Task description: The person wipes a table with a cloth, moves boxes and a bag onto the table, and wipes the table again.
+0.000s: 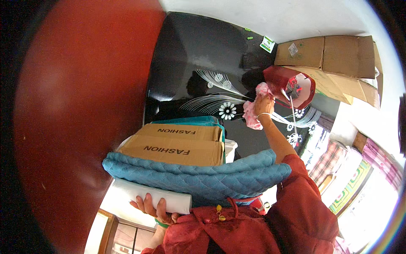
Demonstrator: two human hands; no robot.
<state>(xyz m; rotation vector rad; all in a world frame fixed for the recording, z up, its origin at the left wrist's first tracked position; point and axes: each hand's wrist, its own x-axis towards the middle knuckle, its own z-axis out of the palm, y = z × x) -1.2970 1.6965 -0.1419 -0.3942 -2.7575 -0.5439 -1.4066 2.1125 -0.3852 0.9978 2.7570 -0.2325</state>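
Observation:
On a glossy black panel (177,57) with white flower decoration, my right hand (265,103) grips a crumpled pink-and-white cloth (251,119). That hand is right beside a dark red open container (277,77) with small items inside; a thin pale stick or cord (292,111) extends from it. My left hand (155,209) is low in the view, its fingers against a smooth white roll (161,197). Just above the roll lies a folded blue quilted cloth (203,179). A flat brown cardboard box (177,146) bearing print rests behind the quilted cloth.
Large brown cardboard boxes (345,57) stand at the upper right. A white-and-green packet (267,44) and small green pieces (249,37) lie along the panel's far edge. A teal box (190,120) sits behind the printed one. A red surface (85,95) bounds the left.

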